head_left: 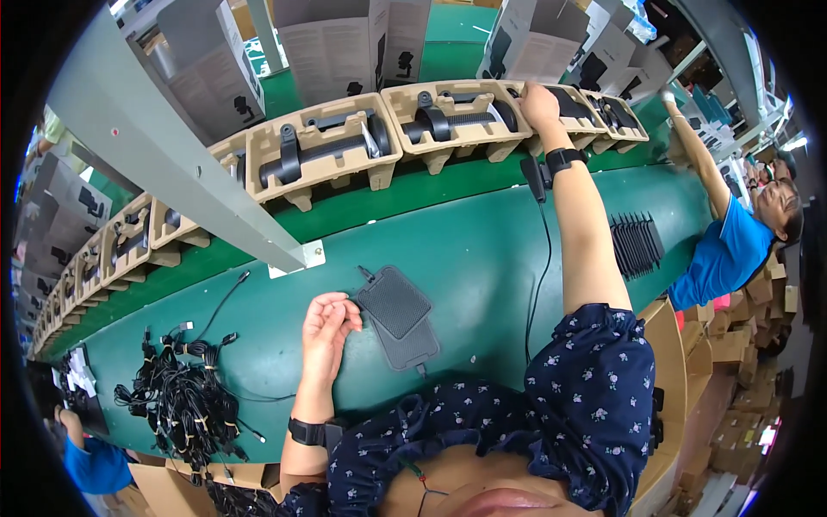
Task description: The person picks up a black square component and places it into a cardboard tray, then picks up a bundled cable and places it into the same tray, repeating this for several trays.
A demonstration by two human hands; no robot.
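My left hand (330, 329) is just above the green table, fingers loosely curled and slightly apart, with nothing visible in it. Beside its fingertips lie two overlapping flat dark pads, a mesh-textured upper pad (394, 302) and a lower pad (409, 346), each with a short stub at one end. My right arm stretches far forward, and my right hand (539, 105) dips into a moulded cardboard tray (508, 142) in the back row. Its fingers are bent down and closed, and their tips are partly hidden. A flat black part (570, 103) lies right of that hand.
Left on the table is a heap of black cables (185, 396). A grey metal post (198, 164) crosses in front of the trays. Grey printed boxes (332, 52) stand behind. At right are a stack of black pads (636, 246) and a co-worker in blue (732, 250).
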